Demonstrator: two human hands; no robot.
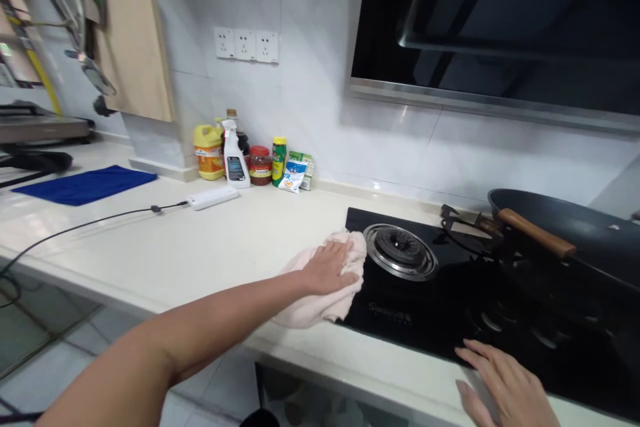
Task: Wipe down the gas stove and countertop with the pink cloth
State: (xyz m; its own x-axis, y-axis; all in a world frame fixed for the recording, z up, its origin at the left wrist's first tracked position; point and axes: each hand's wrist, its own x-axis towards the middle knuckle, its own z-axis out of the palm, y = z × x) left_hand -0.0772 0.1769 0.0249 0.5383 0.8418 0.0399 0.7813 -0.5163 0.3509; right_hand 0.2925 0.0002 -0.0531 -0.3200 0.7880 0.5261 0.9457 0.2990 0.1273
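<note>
My left hand holds a pale pink cloth down, palm on top and thumb apart from the fingers. The cloth lies over the left edge of the black glass cooktop and the white counter beside it. Just to the right of it is the round burner. Open and with nothing in it, my right hand is at the front edge of the cooktop, fingers apart. Its fingertips are over the black glass; whether they touch it I cannot tell.
A wok with a wooden handle sits on the cooktop's right side. Along the wall stand a spray bottle, a yellow jug, a red-lidded jar and packets. A white power strip and blue cloth lie leftward. A range hood overhangs.
</note>
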